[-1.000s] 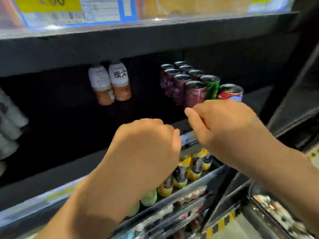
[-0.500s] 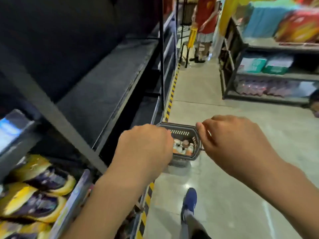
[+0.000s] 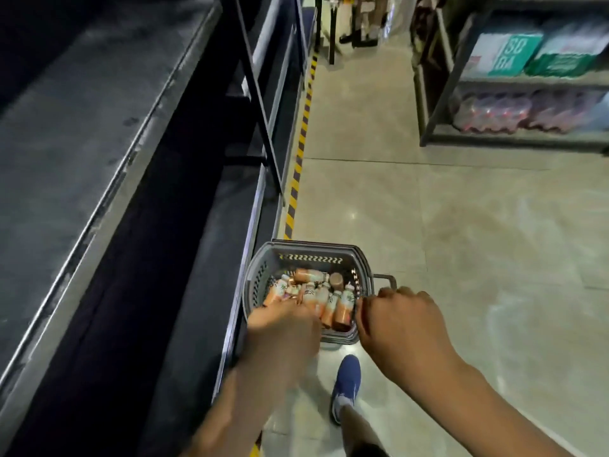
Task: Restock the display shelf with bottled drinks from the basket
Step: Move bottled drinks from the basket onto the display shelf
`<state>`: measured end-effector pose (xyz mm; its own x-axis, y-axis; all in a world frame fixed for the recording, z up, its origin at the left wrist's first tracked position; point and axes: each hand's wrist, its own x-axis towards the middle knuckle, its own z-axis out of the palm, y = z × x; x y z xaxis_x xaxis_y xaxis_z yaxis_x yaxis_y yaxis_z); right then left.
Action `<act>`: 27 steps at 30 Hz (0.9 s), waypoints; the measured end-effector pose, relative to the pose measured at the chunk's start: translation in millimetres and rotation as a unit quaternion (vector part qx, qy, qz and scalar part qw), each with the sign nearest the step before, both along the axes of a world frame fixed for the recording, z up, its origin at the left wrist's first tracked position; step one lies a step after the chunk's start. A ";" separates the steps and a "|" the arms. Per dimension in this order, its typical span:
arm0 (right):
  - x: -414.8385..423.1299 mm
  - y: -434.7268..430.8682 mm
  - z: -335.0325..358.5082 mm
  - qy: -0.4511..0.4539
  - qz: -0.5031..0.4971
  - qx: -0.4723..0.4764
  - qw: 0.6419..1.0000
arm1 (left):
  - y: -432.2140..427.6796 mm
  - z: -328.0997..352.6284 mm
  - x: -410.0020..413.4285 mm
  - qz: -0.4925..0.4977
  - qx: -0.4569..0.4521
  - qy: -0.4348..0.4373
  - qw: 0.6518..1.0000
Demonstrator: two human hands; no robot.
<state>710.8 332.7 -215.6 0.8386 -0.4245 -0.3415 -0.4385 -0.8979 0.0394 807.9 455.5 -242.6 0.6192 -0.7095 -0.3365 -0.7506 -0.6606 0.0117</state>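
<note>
A shop, by every sign a supermarket aisle. Long dark metal display shelf (image 3: 99,127) in tiers down the left, edged at the foot by yellow-and-black hazard tape (image 3: 301,136) on a pale tiled floor (image 3: 461,242). Across the aisle, another rack (image 3: 510,139) stocked with shrink-wrapped packs of bottles (image 3: 494,110) and cartons (image 3: 504,54) printed SODA. On the floor, a grey shopping basket (image 3: 263,265) of bottled drinks (image 3: 342,308).

Grey plastic basket (image 3: 296,250), glossy tiled floor (image 3: 461,225), matt dark metal shelf (image 3: 82,127), blue cloth shoe (image 3: 346,380).
</note>
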 end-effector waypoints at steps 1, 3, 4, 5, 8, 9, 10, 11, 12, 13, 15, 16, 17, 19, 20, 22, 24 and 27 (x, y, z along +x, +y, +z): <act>18.2 -11.6 -16.3 0.023 0.001 0.011 1.000 | -13.1 -21.3 15.2 0.010 0.005 0.022 1.000; 49.9 -32.3 -58.2 0.036 -0.019 0.039 0.998 | -36.8 -64.6 43.5 0.032 0.026 0.075 0.996; 62.3 -41.1 -85.3 0.038 -0.035 0.049 0.997 | -44.9 -88.6 56.2 0.042 0.035 0.091 0.994; 73.7 -47.4 -114.4 0.057 -0.048 0.070 0.995 | -52.2 -114.5 68.9 0.051 0.042 0.102 0.993; 105.9 -59.9 -216.2 0.048 -0.088 0.140 0.985 | -62.8 -214.0 102.0 0.089 0.061 0.157 0.982; 115.9 -61.3 -256.0 0.046 -0.117 0.165 0.978 | -65.2 -250.4 112.1 0.113 0.066 0.176 0.976; 124.5 -61.2 -296.9 0.048 -0.147 0.193 0.969 | -66.9 -289.2 121.6 0.139 0.070 0.193 0.969; 134.6 -59.2 -335.7 0.050 -0.175 0.216 0.959 | -67.7 -328.7 130.4 0.167 0.069 0.211 0.961; 143.2 -55.7 -378.9 0.059 -0.192 0.234 0.951 | -67.7 -370.0 138.2 0.194 0.068 0.228 0.952; 152.3 -52.5 -418.9 0.073 -0.202 0.248 0.945 | -66.9 -411.6 144.3 0.220 0.066 0.245 0.942; 169.1 -47.3 -493.9 0.098 -0.229 0.277 0.928 | -63.9 -492.6 153.1 0.267 0.057 0.274 0.922; 177.3 -44.9 -528.8 0.102 -0.252 0.296 0.915 | -63.6 -528.6 157.4 0.288 0.051 0.284 0.913; 184.4 -42.4 -561.7 0.106 -0.280 0.315 0.901 | -64.1 -560.8 160.7 0.312 0.045 0.292 0.903; 195.8 -37.8 -626.5 0.106 -0.321 0.344 0.876 | -67.1 -614.2 167.8 0.365 0.033 0.303 0.880; 200.4 -36.2 -655.0 0.107 -0.336 0.356 0.865 | -68.6 -637.8 170.5 0.387 0.032 0.306 0.869; 209.0 -34.1 -704.8 0.099 -0.380 0.377 0.839 | -71.9 -677.9 173.7 0.422 0.039 0.303 0.854; 217.7 -33.4 -740.9 0.084 -0.436 0.400 0.802 | -71.8 -711.6 174.0 0.436 0.053 0.278 0.854; 230.6 -31.8 -776.5 0.048 -0.515 0.418 0.746 | -66.7 -742.2 170.6 0.425 0.067 0.210 0.878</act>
<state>941.4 301.0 -992.0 0.1689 -0.4318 -0.8860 -0.9444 0.1864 -0.2708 978.5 388.8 -984.8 0.7066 0.0120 -0.7075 0.0661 -0.9966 0.0492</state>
